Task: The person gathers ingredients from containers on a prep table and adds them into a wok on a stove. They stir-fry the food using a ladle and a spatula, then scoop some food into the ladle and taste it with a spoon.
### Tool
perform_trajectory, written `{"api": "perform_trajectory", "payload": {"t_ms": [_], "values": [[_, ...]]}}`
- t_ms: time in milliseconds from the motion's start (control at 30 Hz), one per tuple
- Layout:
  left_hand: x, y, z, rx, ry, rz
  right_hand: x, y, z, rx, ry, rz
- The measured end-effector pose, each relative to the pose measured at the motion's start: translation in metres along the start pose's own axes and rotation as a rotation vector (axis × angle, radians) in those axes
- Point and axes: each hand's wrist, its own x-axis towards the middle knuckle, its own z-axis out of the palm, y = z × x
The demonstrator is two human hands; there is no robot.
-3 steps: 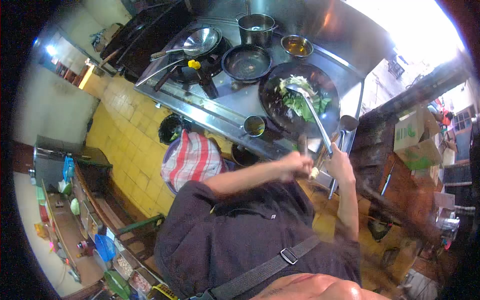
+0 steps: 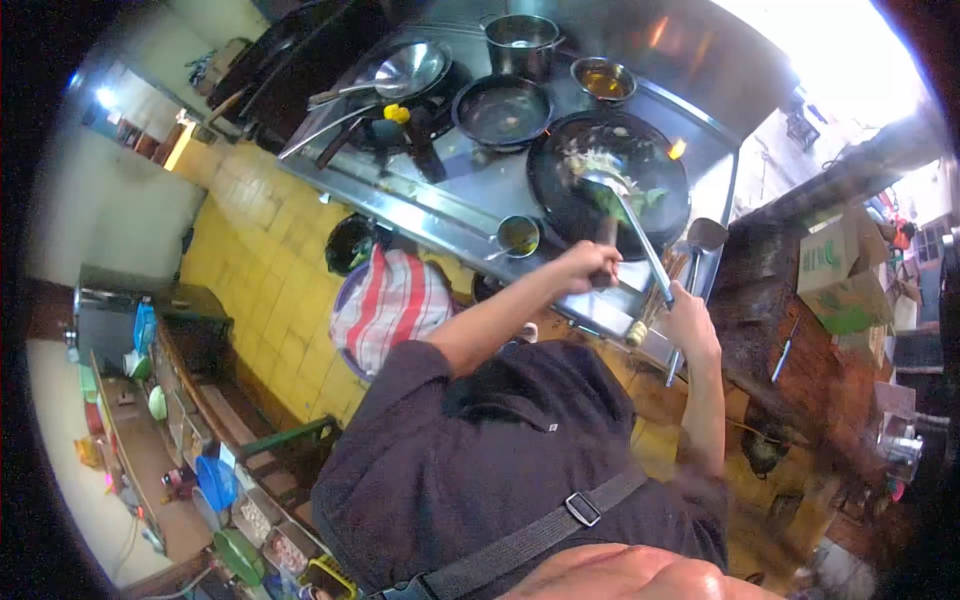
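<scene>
My left hand (image 2: pixel 590 267) is closed round the handle of a large dark wok (image 2: pixel 560 190) at the near side of the stove. In my right hand (image 2: pixel 690 318) is a long metal ladle (image 2: pixel 640 238), its bowl down in the wok among pale shreds and green leaves (image 2: pixel 645 203). The food is partly blurred. A small orange flame shows at the wok's right edge. Below the wok, between my hands, a whisk or brush of thin sticks (image 2: pixel 638 330) lies near the stove's front edge.
An empty black pan (image 2: pixel 502 112), a steel pot (image 2: pixel 520 48) and a bowl of amber liquid (image 2: pixel 603 80) stand behind. A small cup (image 2: pixel 518 236) sits at the front edge. Another ladle (image 2: pixel 707 235) lies right. A striped cloth (image 2: pixel 390 305) covers a tub.
My left hand and the wok handle have moved up toward the stove. The leaves have shifted in the wok, and a flame has appeared at its right edge. The view has shifted slightly.
</scene>
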Motion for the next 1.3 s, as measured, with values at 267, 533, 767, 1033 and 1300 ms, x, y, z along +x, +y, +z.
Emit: {"api": "perform_trajectory", "payload": {"t_ms": [267, 533, 767, 1033, 1300], "values": [[-0.075, -0.064, 0.021, 0.276, -0.062, -0.141, 0.029, 0.074, 0.098, 0.463, 0.054, -0.128], [0.034, -0.094, -0.069, 0.340, 0.006, 0.256, 0.027, 0.034, 0.131, 1.925, -0.303, 0.149], [0.091, -0.089, -0.082, 0.268, 0.201, 0.184, 0.019, 0.044, 0.266, 1.210, -0.559, 0.232], [-0.047, -0.199, -0.073, 0.191, 0.288, 0.177, 0.066, 0.106, 0.414, 0.963, -0.464, 0.294], [-0.379, -0.448, -0.199, 0.687, 0.677, -0.480, 0.067, 0.115, 0.457, 0.342, -0.096, 0.090]]}}
